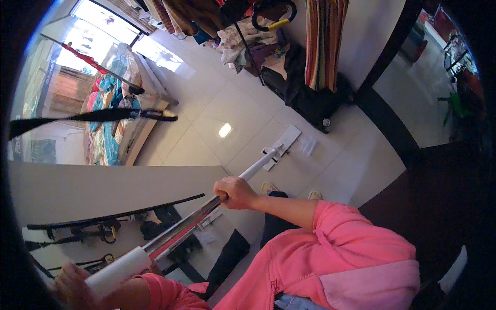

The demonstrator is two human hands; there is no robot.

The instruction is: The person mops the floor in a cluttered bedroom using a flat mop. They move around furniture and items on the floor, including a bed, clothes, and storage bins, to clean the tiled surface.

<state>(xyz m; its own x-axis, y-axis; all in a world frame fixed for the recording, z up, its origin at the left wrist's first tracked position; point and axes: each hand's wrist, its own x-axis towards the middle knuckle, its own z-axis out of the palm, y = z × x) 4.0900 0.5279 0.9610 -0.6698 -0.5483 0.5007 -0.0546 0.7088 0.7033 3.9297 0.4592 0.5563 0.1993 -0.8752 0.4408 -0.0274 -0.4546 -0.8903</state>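
Note:
A flat mop with a white head [281,147] rests on the tiled floor, its pole slanting down to the lower left. My right hand [235,192] is wrapped round the middle of the pole, where the white tube meets the shiny metal part. Down at the lower left, my left hand [73,284] closes round the thick white grip [118,271] at the pole's upper end; its fingers are dim and partly hidden. Beside the mop head lies a small clear or whitish patch [309,146], which I cannot make out.
A bed [142,126] with rumpled bedding stands at the left by a bright window. A black suitcase [305,98] lies under striped cloth [325,44] and hanging clothes. The dark door frame [387,124] rises at the right. A mirror-like panel [170,222] reflects the pole.

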